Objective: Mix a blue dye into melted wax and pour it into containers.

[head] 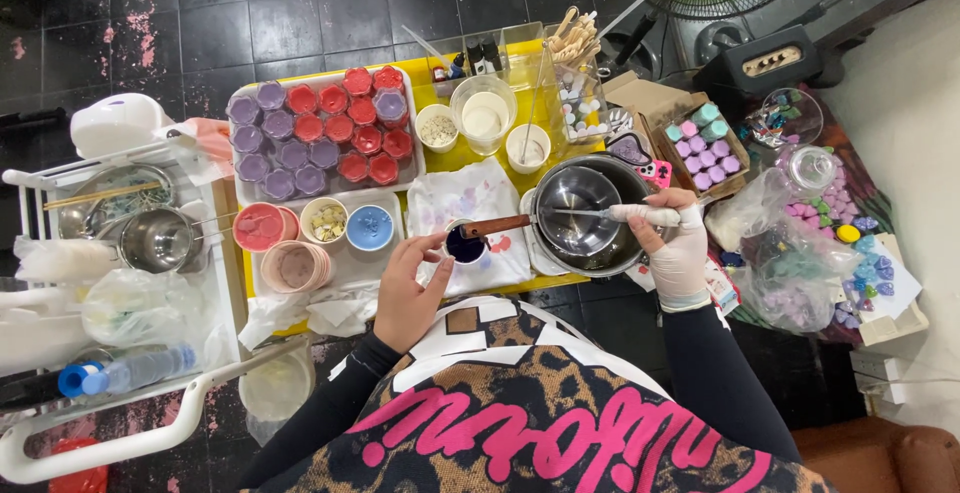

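My bare left hand (pixel 410 288) curls around a small cup of dark blue liquid (pixel 465 247) that stands on a stained white cloth (pixel 470 198). A brown wooden handle (pixel 495 225) reaches from above the cup to a steel pot (pixel 578 208), which sits inside a larger dark pot (pixel 630 178). My right hand (pixel 675 253) wears a white glove and grips the white handle of a thin metal tool (pixel 635 215). The tip of the tool lies over the steel pot.
A white tray of purple and red filled moulds (pixel 320 133) stands at the back of the yellow table (pixel 455 158). Red, pink and blue bowls (pixel 370 226) sit in front of it. A rack with a steel pan (pixel 160 240) is on the left. A box of pastel pieces (pixel 705 143) and plastic bags (pixel 790 263) are on the right.
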